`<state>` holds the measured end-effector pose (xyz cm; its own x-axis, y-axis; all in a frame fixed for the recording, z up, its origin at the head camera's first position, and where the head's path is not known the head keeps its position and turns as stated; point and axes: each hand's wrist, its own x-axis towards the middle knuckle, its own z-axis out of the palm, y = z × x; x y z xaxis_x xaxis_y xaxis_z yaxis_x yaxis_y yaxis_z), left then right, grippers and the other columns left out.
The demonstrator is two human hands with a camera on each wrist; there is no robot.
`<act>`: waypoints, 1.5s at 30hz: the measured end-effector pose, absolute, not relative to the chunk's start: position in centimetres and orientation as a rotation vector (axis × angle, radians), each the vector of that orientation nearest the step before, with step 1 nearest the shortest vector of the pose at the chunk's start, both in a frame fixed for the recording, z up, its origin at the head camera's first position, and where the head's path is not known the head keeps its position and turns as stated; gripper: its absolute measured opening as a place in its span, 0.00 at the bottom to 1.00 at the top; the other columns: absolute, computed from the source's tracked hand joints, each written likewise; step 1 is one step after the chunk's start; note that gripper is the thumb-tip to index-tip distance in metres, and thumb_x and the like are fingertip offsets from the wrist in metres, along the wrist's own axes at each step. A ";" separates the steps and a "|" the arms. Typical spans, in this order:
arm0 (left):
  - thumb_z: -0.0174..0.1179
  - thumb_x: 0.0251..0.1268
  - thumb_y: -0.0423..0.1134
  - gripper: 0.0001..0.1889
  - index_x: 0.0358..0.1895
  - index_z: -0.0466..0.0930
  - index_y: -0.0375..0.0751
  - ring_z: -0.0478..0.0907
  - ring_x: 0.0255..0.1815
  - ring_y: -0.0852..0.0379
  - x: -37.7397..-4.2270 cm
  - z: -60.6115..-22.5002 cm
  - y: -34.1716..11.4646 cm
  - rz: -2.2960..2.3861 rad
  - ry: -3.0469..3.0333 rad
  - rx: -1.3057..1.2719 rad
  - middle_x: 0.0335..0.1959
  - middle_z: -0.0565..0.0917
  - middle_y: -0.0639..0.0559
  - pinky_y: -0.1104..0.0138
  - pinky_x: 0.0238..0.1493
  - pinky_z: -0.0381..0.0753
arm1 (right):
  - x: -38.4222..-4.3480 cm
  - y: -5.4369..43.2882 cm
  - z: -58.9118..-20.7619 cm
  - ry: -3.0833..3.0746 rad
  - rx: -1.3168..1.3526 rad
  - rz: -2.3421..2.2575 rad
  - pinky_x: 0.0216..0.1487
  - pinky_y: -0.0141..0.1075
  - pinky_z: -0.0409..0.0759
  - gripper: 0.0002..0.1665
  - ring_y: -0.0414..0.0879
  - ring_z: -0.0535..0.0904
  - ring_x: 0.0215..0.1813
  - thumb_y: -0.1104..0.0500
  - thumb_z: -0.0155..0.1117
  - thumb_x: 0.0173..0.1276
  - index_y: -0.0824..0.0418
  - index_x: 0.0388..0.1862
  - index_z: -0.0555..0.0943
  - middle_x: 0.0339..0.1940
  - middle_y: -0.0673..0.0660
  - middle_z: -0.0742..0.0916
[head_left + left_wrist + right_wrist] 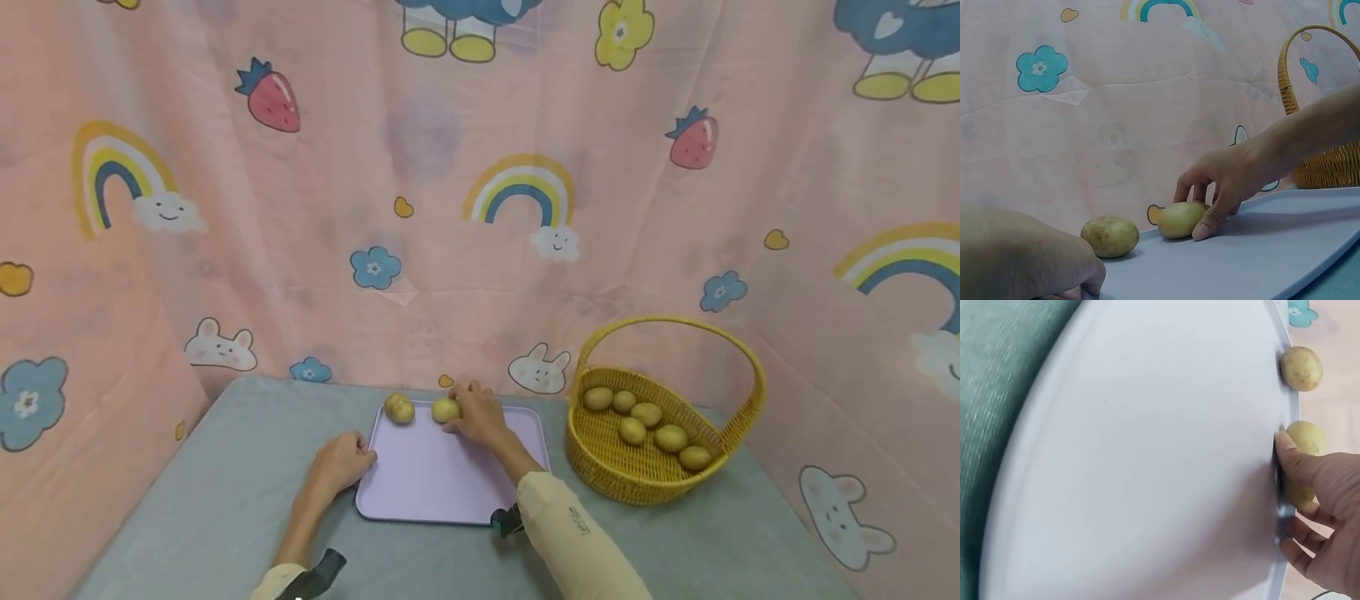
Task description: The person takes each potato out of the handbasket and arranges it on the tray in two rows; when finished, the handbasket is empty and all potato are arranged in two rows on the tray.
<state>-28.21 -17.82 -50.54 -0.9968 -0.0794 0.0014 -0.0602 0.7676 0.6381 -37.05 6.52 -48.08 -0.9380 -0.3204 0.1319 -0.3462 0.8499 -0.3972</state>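
My right hand grips a yellow potato near the far edge of a pale lilac tray. In the right wrist view, the thumb lies across this potato and covers its middle. A second potato, browner and speckled, sits to its left at the tray's far left corner. At the tray's left edge, my left hand pinches the rim with curled fingers. The left wrist view shows the back of the left hand, close to the speckled potato, with most of its fingers hidden.
A yellow wicker basket with a tall arched handle stands right of the tray, holding several potatoes. Grey cloth covers the table. Behind it hangs a pink patterned curtain.
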 end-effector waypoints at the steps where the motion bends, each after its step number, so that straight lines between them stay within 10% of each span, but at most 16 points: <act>1: 0.59 0.65 0.37 0.08 0.29 0.75 0.39 0.71 0.27 0.56 -28.2 -50.6 -17.8 -1.057 -2.928 0.118 0.23 0.73 0.50 0.66 0.28 0.66 | -37.0 6.6 -48.1 -2.971 0.535 0.660 0.56 0.52 0.75 0.33 0.59 0.76 0.54 0.53 0.81 0.58 0.58 0.60 0.78 0.57 0.63 0.81; 14: 0.59 0.64 0.37 0.08 0.29 0.74 0.39 0.71 0.27 0.55 -28.3 -50.6 -17.7 -1.068 -2.934 0.119 0.23 0.73 0.50 0.66 0.28 0.66 | -35.4 7.9 -45.6 -2.925 0.581 0.681 0.56 0.52 0.76 0.45 0.60 0.76 0.53 0.50 0.83 0.55 0.61 0.70 0.74 0.55 0.65 0.78; 45: 0.59 0.61 0.37 0.09 0.24 0.72 0.42 0.70 0.26 0.55 -28.2 -50.7 -17.9 -1.013 -2.896 0.038 0.21 0.72 0.52 0.65 0.28 0.64 | -29.8 21.6 -37.0 -2.810 0.554 0.865 0.45 0.46 0.86 0.14 0.54 0.86 0.44 0.56 0.63 0.77 0.65 0.53 0.83 0.44 0.64 0.90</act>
